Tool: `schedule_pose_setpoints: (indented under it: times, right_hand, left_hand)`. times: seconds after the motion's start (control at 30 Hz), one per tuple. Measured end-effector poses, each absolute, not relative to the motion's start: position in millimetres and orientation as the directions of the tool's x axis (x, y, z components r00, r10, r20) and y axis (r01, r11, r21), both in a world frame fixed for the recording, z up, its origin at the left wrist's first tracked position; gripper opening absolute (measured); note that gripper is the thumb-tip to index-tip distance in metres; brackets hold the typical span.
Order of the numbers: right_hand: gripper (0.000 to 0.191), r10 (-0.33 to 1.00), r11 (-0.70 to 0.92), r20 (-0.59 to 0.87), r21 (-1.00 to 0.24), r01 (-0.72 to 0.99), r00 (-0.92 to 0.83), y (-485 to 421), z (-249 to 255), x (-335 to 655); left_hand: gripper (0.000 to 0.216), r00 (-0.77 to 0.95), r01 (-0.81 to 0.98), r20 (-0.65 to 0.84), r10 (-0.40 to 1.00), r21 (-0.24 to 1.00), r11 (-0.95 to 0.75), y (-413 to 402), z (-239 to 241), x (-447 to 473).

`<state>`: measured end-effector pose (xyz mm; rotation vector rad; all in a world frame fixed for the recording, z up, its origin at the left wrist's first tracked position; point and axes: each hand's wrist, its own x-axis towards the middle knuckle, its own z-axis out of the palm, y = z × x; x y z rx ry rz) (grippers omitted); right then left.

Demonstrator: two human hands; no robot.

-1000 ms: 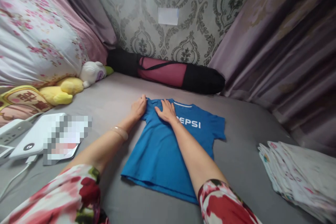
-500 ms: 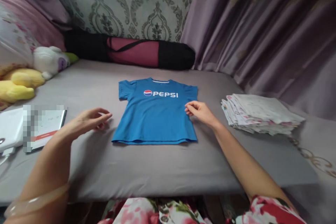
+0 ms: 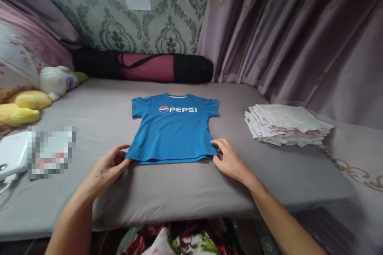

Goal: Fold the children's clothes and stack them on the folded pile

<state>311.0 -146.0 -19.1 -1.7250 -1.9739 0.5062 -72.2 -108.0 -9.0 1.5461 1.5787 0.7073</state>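
Note:
A blue T-shirt (image 3: 173, 135) with a white PEPSI print lies flat, front up, its collar away from me and its hem towards me. At the hem's left corner, my left hand (image 3: 112, 165) has thumb and fingers closed on the cloth. My right hand (image 3: 230, 161) grips the right corner of the hem, its thumb low and its fingers along the side edge. Both sleeves lie spread outward. The fingertips of each hand are partly hidden at the cloth.
A grey-sheeted bed (image 3: 176, 191) carries everything. Folded patterned cloths (image 3: 287, 125) are stacked at right. Leftward lie a white device (image 3: 13, 155) with a cable, a pixelated flat item (image 3: 52, 151) and plush toys (image 3: 56, 81). A black and maroon long bag (image 3: 146, 67) lies along the wall.
My left hand has come in from beside the shirt to its left hem corner. My right hand has slid down from the shirt's right side to the right hem corner. The view has shifted slightly.

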Motion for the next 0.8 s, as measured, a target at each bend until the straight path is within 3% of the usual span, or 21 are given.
schedule_pose_setpoints:
  times: [0.13,0.27,0.43,0.67,0.8]
  right_hand:
    - [0.03,0.992,0.017,0.119,-0.429,0.903,0.038,-142.3,-17.7,296.6]
    - [0.032,0.994,-0.103,0.018,-0.243,0.965,0.111,-142.8,-11.4,288.4]
    - [0.049,0.996,-0.078,-0.056,-0.135,0.988,0.071,-149.6,1.8,295.8]
    - [0.047,0.998,-0.001,-0.063,-0.064,0.998,-0.003,-162.8,2.3,304.6]
    - [0.044,0.996,0.071,-0.049,-0.029,0.997,-0.073,-165.0,0.9,307.6]
  left_hand:
    - [0.063,0.02,0.594,-0.124,0.992,0.799,0.088,-105.7,-15.9,-70.8]
    - [0.053,-0.018,0.77,0.012,1.0,0.638,0.006,-99.2,-25.4,-64.4]
    - [0.048,0.009,0.856,0.091,0.996,0.515,-0.055,-98.0,-25.6,-77.1]
    - [0.045,0.244,0.826,0.236,0.941,0.458,-0.329,-98.4,-33.9,-100.9]
    - [0.036,0.326,0.795,0.199,0.924,0.472,-0.382,-95.7,-32.7,-99.0]
